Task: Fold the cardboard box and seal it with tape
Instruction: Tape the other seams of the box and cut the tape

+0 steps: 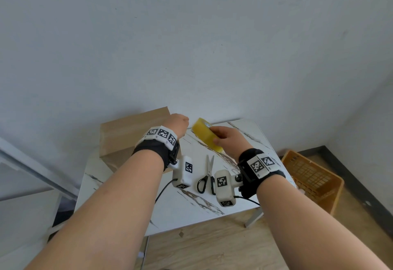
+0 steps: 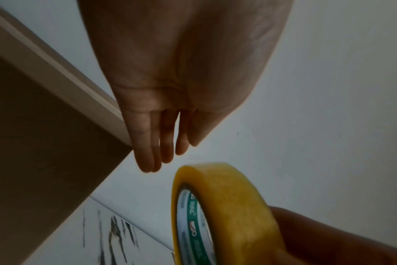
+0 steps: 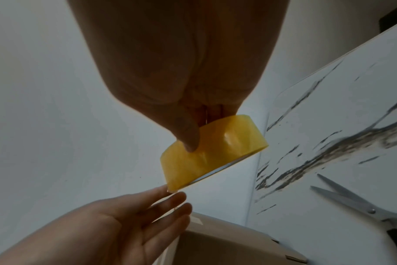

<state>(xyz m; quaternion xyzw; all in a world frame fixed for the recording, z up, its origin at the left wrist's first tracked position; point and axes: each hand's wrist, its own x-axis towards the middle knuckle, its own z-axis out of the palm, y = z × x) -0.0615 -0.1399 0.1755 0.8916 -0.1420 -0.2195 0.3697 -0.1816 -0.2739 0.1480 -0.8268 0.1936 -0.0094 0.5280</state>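
A person's right hand [image 1: 227,142] holds a yellow tape roll [image 1: 207,134] in the air above the far side of a white, marble-patterned worktop [image 1: 191,206], thumb pressed on the roll's outer band and the other fingers curled behind it. The wrist view shows the roll [image 3: 213,152] tilted, its paper core edge facing down toward the worktop. The left hand [image 1: 177,124] reaches in from the left with its fingers [image 3: 170,199] straight, held close together and gripping nothing; their tips sit just beside the roll's lower edge, and whether they touch it cannot be told.

The cardboard box [image 1: 131,135] stands at the far left corner of the worktop, against a pale wall [image 1: 191,35], directly under and behind the left wrist. Its top face looks closed and flat from the head view; what lies inside cannot be seen. From the left wrist, the box's upper edge [image 2: 57,71] runs diagonally beside the outstretched hand.

A pair of scissors [image 1: 207,176] with black handles lies on the worktop between the two forearms, blades slightly parted and pointing toward the wall. On the wooden floor [image 1: 212,248] to the right of the worktop stands an orange plastic crate [image 1: 312,176] with latticed walls; nothing can be made out in the part of its interior that shows.
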